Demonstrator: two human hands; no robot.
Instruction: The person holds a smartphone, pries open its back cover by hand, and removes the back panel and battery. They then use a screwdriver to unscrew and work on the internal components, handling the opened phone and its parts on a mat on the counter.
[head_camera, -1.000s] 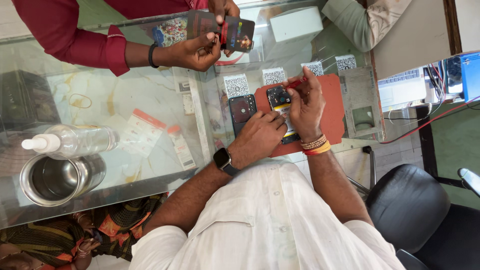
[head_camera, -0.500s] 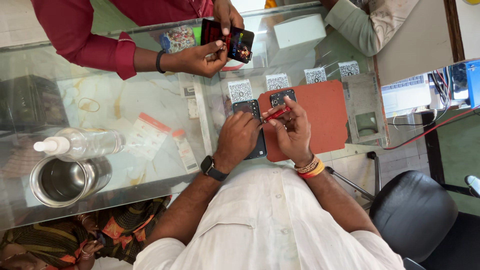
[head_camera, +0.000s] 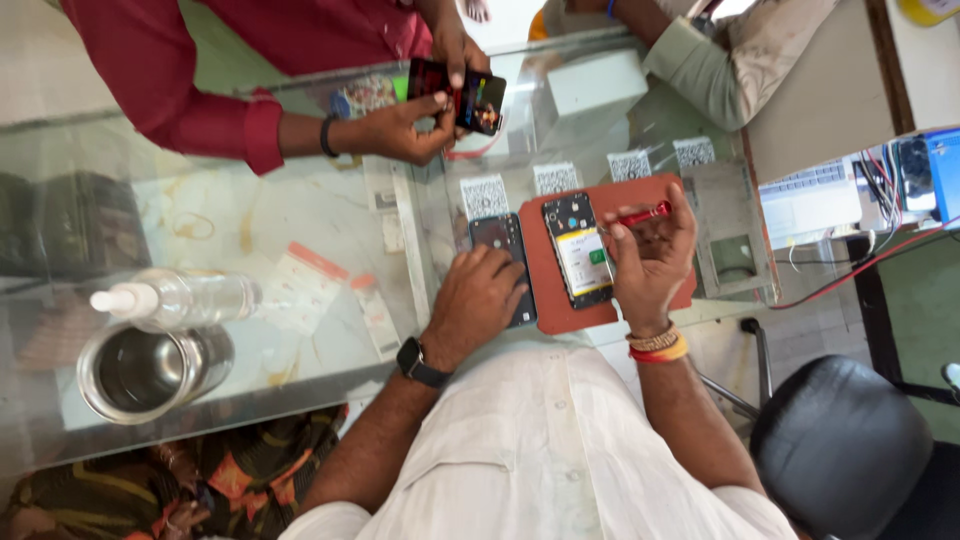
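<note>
- While your right hand (head_camera: 650, 262) holds the red-handled screwdriver (head_camera: 640, 214) in a closed grip, keep its tip low over the opened phone (head_camera: 578, 262), which lies on the red mat (head_camera: 660, 200) just left of that grip.
- Your left hand (head_camera: 478, 302) rests palm-down on the dark back cover (head_camera: 497, 235); its grip is flat and pressing, clasping nothing. Keep it there so the cover does not slide on the glass surface (head_camera: 300, 220).
- To do this step well, I judge you should bring the tip straight down onto each screw, press lightly before turning, and steady the phone body with a spare finger of the right hand, since nothing pins it to the mat now.
- Mind the exposed battery with its pale label, directly beside the tool tip; a slip there could gouge it.
- Compared with half a second ago, your hands have parted: then they huddled together over the phone and hid it, now it lies uncovered between them.
- The screwdriver has swung from across the phone to beyond your right grip, pointing back toward the phone's upper end.
- Across the surface, another person's hands (head_camera: 420, 125) hold a lit phone (head_camera: 458, 92), much as before.
</note>
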